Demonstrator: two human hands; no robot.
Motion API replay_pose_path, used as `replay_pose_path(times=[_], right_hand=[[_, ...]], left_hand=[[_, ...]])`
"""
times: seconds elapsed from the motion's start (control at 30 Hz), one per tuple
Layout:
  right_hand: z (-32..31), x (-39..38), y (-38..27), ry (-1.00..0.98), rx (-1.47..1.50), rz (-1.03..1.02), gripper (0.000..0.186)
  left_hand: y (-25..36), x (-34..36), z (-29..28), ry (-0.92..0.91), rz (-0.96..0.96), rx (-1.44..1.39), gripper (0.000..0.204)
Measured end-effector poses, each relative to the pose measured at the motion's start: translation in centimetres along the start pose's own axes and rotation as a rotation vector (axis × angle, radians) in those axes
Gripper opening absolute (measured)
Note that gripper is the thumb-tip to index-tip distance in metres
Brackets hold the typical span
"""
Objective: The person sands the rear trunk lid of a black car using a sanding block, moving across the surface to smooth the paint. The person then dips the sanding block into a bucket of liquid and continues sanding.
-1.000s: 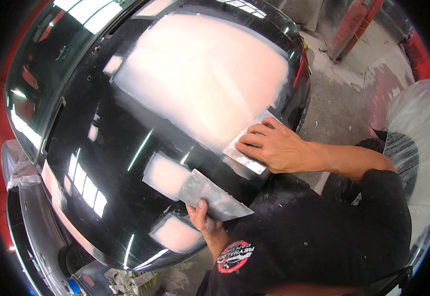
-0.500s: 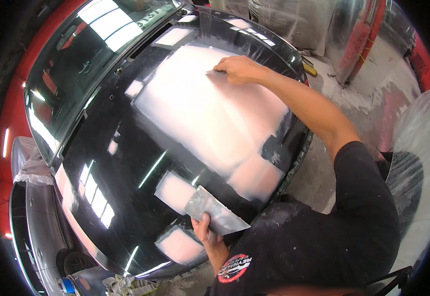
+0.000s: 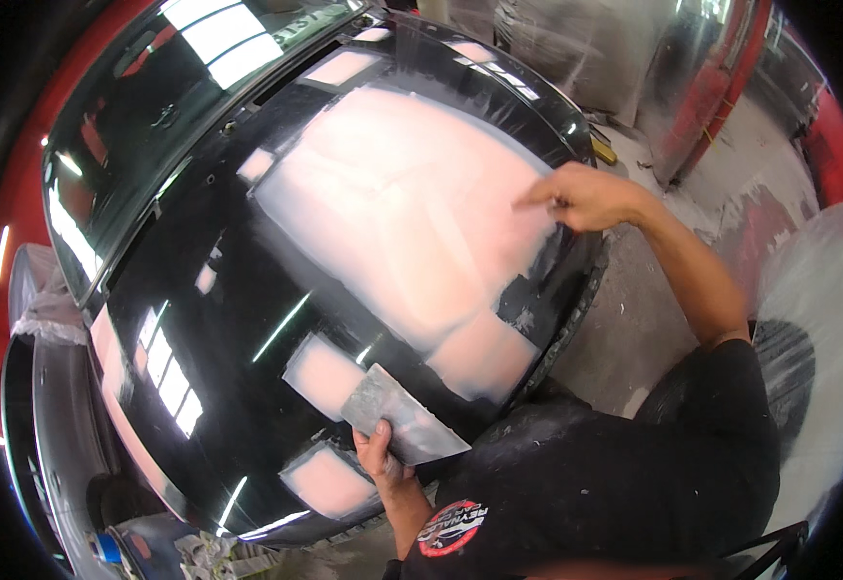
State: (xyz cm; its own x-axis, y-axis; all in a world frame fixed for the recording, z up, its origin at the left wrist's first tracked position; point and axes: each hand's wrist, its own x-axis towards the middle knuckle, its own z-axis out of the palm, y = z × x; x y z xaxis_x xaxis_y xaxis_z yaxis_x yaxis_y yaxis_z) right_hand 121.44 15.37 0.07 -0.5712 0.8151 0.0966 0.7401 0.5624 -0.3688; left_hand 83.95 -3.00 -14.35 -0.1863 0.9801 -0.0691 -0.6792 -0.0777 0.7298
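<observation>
A black car hood carries a large, smooth, pale pink filler patch and several smaller pink patches. My left hand grips the edge of a flat grey board, thumb on top, above the near part of the hood; streaks mark its face. My right hand is closed over the right edge of the large patch, fingers pointing left. Whatever its fingertips hold is too blurred to name. Below the large patch lies a squarish pink patch.
The windshield rises at the upper left. A silver car stands at the lower left. A red post and plastic-wrapped things stand at the upper right. A yellow object is near the hood's far right edge.
My right hand has moved right and toward me, from the upper middle of the large patch to its right edge. My left hand still holds the board. The view has shifted slightly.
</observation>
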Motion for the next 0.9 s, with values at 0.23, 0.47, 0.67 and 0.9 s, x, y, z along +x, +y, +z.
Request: replay_pose_path(times=[0.23, 0.47, 0.67, 0.9], right_hand=[[5.0, 1.9, 4.7, 0.203, -0.409, -0.223, 0.058], [3.9, 16.7, 6.0, 0.141, -0.344, -0.32, 0.053], [-1.4, 19.6, 4.2, 0.639, 0.191, -0.357, 0.05], [1.3, 1.1, 0.6, 0.242, 0.158, -1.291, 0.047]], left_hand=[[-0.9, -1.6, 3.5, 0.15, 0.131, 0.151, 0.05], [-3.9, -3.6, 8.7, 0.338, 0.33, 0.117, 0.05], [-5.4, -4.3, 12.7, 0.368, 0.398, 0.024, 0.043], [-6.3, 3.0, 18.6, 0.261, 0.294, -0.022, 0.042]])
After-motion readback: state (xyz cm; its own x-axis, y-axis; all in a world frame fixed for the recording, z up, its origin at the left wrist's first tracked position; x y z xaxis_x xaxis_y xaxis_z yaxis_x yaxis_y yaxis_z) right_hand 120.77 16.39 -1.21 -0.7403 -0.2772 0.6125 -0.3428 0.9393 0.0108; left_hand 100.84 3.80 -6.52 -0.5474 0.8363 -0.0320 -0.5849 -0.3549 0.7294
